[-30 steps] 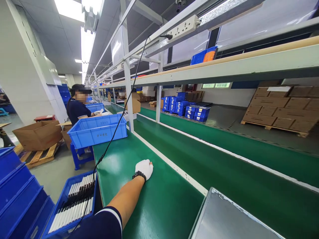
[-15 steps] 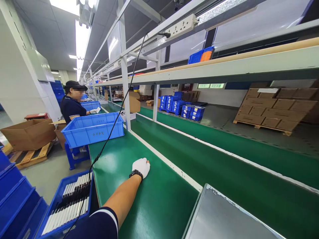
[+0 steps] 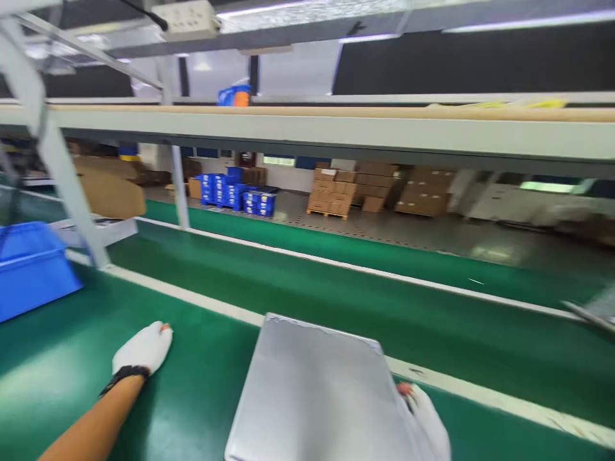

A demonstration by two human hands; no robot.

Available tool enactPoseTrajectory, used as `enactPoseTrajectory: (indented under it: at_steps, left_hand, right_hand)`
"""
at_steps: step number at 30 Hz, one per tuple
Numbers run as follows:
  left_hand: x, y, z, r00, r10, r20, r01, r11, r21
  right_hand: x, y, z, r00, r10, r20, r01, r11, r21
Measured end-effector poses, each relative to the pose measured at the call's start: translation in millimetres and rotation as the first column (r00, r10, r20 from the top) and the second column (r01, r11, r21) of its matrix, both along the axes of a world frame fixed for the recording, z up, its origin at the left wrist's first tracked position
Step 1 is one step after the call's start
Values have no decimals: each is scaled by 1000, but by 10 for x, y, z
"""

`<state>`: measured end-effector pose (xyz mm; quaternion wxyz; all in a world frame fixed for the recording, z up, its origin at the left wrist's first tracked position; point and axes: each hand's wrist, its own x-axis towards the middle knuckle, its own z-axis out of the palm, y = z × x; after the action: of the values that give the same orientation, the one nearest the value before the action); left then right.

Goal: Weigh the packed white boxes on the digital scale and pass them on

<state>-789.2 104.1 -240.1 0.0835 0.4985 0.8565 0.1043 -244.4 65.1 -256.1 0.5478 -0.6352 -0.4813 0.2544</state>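
My left hand (image 3: 144,349), in a white glove with bare fingertips and a dark wristband, rests on the green bench (image 3: 202,384). Its fingers are curled into a fist, and no object shows in it. To its right stands a silver, flat-topped metal box (image 3: 317,390), its lower part cut off by the frame. Beside the box's right edge is my right hand (image 3: 425,419), also white-gloved with a bare fingertip. It is blurred and partly out of frame, so whether it grips or only touches the box cannot be made out.
A blue plastic crate (image 3: 36,269) sits on the bench at left, near a white post (image 3: 67,166). Beyond the pale rail runs a green belt (image 3: 336,288). A long shelf (image 3: 327,131) crosses overhead. Stacked cartons (image 3: 331,192) and blue bins (image 3: 223,191) stand behind.
The view has swung right and levelled. The co-worker and the bin of white pieces have left the picture. More of the metal box shows, and my right hand has come into view.
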Motion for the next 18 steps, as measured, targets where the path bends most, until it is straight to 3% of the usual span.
enactPoseTrajectory:
  at_steps: [6,18]
  left_hand:
    - [-187,88,-195,995,28,93,-23,998,-55]
    - [-92,50,-43,992,53,116,-45,997,-70]
  right_hand:
    - [-97,-16,63,997,-7,-79,7,1000,0]
    - [-41,34,-72,998,-37,51,39,998,-51]
